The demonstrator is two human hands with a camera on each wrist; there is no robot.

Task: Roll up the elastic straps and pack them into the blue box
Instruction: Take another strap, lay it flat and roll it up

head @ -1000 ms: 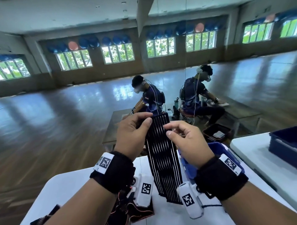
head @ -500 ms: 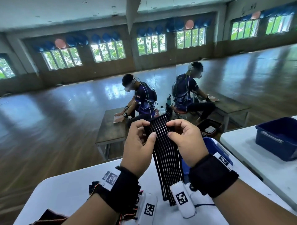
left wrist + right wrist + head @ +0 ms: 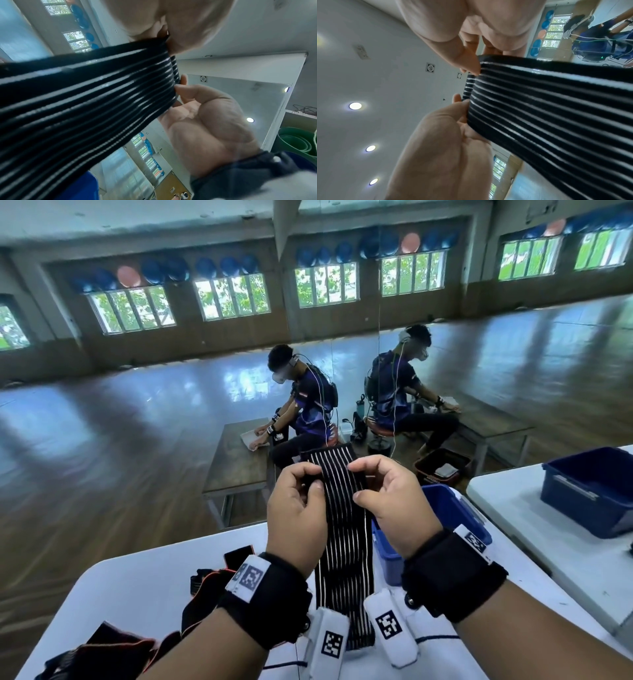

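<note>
— So where is the strap [image 3: 342, 529]?
— Held up above the white surface [image 3: 144, 577], its top end folded over; the rest hangs down to the surface.
— And each grip?
— Left hand [image 3: 296, 508] pinches the left edge, right hand [image 3: 394, 501] the right, thumbs in front.
— The box [image 3: 448, 508]?
— Just right of the strap, behind the right wrist. More straps [image 3: 205, 577] lie at left.

On the white table [image 3: 144, 580] there is 1 black strap with white stripes [image 3: 342, 529], held up by 2 hands, the left hand [image 3: 296, 510] and the right hand [image 3: 394, 505]. A heap of other dark straps [image 3: 205, 580] lies at the left, too tangled to count. 2 blue boxes show: 1 [image 3: 455, 508] just beside the right hand, 1 [image 3: 592, 491] on a second table [image 3: 548, 542]. 2 seated people [image 3: 308, 405] appear beyond.
</note>
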